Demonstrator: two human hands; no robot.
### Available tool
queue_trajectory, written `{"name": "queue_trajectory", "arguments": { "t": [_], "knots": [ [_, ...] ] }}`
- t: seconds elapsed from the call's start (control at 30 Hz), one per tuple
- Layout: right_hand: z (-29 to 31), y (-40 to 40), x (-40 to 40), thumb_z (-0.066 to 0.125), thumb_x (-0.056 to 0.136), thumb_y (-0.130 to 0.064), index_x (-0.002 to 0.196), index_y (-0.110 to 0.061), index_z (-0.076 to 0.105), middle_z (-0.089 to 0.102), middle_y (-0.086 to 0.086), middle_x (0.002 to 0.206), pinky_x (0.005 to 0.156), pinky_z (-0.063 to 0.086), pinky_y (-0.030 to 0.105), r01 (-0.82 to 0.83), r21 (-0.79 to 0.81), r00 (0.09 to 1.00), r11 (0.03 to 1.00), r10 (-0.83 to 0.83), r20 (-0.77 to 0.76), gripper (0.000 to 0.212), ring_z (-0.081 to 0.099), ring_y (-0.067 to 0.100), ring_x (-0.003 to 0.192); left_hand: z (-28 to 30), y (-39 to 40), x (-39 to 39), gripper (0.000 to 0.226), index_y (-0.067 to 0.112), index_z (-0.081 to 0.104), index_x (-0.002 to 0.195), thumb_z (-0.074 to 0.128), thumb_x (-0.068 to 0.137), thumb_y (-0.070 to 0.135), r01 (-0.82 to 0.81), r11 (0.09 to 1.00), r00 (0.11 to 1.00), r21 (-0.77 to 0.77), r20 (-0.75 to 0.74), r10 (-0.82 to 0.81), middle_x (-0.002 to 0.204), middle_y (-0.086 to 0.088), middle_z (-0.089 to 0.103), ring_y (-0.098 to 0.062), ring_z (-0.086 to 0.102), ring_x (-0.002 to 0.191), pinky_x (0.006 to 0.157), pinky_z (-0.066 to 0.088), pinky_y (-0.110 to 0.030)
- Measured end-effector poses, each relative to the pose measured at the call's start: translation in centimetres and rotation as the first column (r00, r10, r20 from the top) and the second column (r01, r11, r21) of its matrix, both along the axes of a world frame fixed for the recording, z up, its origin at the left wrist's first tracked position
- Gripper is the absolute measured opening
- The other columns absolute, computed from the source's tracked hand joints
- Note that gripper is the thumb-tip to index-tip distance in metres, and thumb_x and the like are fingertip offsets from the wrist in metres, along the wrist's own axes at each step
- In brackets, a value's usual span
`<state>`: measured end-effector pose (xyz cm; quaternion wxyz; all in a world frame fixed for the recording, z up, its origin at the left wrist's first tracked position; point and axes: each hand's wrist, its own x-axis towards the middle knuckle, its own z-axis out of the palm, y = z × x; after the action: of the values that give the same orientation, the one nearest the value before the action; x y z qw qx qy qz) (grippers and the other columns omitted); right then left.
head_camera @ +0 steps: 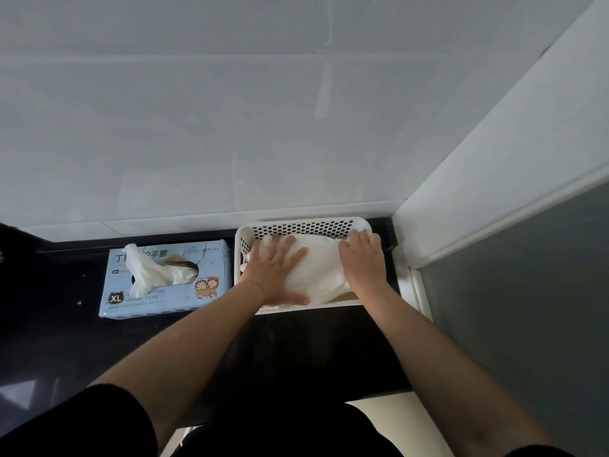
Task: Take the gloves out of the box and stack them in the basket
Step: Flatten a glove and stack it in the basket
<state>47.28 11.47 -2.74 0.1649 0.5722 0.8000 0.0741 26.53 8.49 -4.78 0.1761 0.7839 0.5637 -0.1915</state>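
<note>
A white perforated basket (301, 226) stands on the dark counter against the back wall. A pile of white gloves (321, 268) lies inside it. My left hand (275, 270) presses flat on the left part of the pile with fingers spread. My right hand (362, 262) rests flat on the pile's right side, fingers toward the basket's far rim. Left of the basket lies the light blue glove box (211, 258), marked XL, with one white glove (148, 270) sticking out of its torn opening.
The black counter (296, 351) runs along a white tiled wall (230, 127). A white panel and a grey frosted door (527, 308) close off the right side, close to the basket. Dark sleeves show at the bottom.
</note>
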Motion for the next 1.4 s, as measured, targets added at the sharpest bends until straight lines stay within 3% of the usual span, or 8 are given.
{"name": "queue_trajectory", "arguments": {
  "t": [0.2,0.33,0.47,0.63,0.87,1.1,1.3,1.4],
  "knots": [
    [2.9,-0.2,-4.0,0.060,0.085,-0.005,0.088,-0.006,0.063,0.057,0.009,0.083,0.063,0.046,0.038,0.175,0.111,0.813,0.978,-0.080,-0.577,0.004,0.055,0.026,0.070,3.0,-2.3,-2.0,0.076,0.031,0.021,0.155,0.032,0.090,0.067,-0.179,0.882,0.952,0.435,0.305,0.043,0.166,0.000,0.005,-0.025,-0.002,0.153,0.120,0.003,-0.059],
    [3.8,-2.4,-10.3,0.053,0.093,-0.010,0.091,-0.007,0.061,0.060,0.005,0.081,0.056,0.045,0.035,0.102,-0.011,0.671,0.995,-0.077,-0.737,0.009,0.056,0.023,0.067,3.7,-3.8,-7.4,0.066,0.024,0.037,0.147,0.057,0.086,0.039,-0.413,0.793,0.895,0.448,0.360,0.263,0.163,-0.007,0.018,-0.029,0.010,0.152,0.118,0.010,-0.061],
    [3.5,-5.0,-18.1,0.049,0.097,-0.016,0.092,-0.011,0.059,0.060,0.002,0.078,0.057,0.047,0.036,0.028,-0.109,0.651,0.994,-0.101,-0.752,0.012,0.056,0.021,0.065,4.8,-5.5,-15.4,0.060,0.020,0.035,0.147,0.056,0.092,0.032,-0.642,0.675,0.767,0.364,0.330,0.551,0.161,-0.012,0.018,-0.031,0.009,0.151,0.119,0.006,-0.056],
    [3.0,-6.9,-24.5,0.047,0.096,-0.011,0.116,-0.014,0.059,0.060,0.002,0.113,0.077,0.050,0.034,-0.039,-0.315,0.650,0.948,-0.215,-0.729,0.023,0.059,0.021,0.094,5.5,-6.2,-22.0,0.046,0.021,0.048,0.137,0.057,0.094,0.031,-0.756,0.645,0.635,0.109,0.360,0.684,0.131,-0.007,0.058,-0.029,0.058,0.112,0.089,0.046,-0.039],
    [3.0,-7.5,-26.4,0.059,0.092,-0.013,0.125,-0.017,0.055,0.058,0.004,0.121,0.092,0.050,0.038,0.015,-0.416,0.730,0.909,-0.294,-0.616,0.033,0.058,0.023,0.108,7.5,-6.6,-23.0,0.012,0.019,0.066,0.089,0.058,0.092,0.028,-0.769,0.639,0.512,-0.007,0.592,0.623,0.080,0.003,0.065,-0.019,0.061,0.076,0.064,0.050,-0.032],
    [4.9,-8.0,-27.7,0.084,0.065,-0.052,0.144,-0.037,0.026,0.036,-0.003,0.138,0.100,0.047,0.042,-0.018,-0.584,0.535,0.811,-0.486,-0.691,0.099,0.051,0.019,0.117,9.5,-6.4,-22.1,0.012,0.018,0.065,0.101,0.066,0.091,0.024,-0.704,0.624,0.185,-0.339,0.761,0.622,0.081,-0.002,0.067,-0.017,0.065,0.066,0.067,0.055,-0.028],
    [6.8,-8.3,-28.0,0.074,0.085,-0.033,0.100,-0.019,0.063,0.052,-0.007,0.103,0.077,0.051,0.034,0.132,-0.354,0.332,0.926,-0.378,-0.864,0.024,0.057,0.010,0.090,10.8,-5.6,-22.3,0.010,0.013,0.069,0.096,0.062,0.092,0.020,-0.683,0.571,0.025,-0.455,0.767,0.641,0.079,-0.002,0.068,-0.013,0.061,0.063,0.060,0.051,-0.024],
    [8.6,-7.8,-27.7,0.063,0.093,-0.027,0.094,-0.010,0.069,0.061,-0.002,0.087,0.066,0.052,0.032,0.125,-0.442,0.250,0.888,-0.460,-0.852,0.018,0.058,0.012,0.078,11.1,-5.5,-23.2,0.013,0.011,0.072,0.097,0.060,0.094,0.017,-0.667,0.563,-0.024,-0.488,0.770,0.638,0.080,-0.004,0.070,-0.014,0.061,0.064,0.061,0.053,-0.022]
  ]
}}
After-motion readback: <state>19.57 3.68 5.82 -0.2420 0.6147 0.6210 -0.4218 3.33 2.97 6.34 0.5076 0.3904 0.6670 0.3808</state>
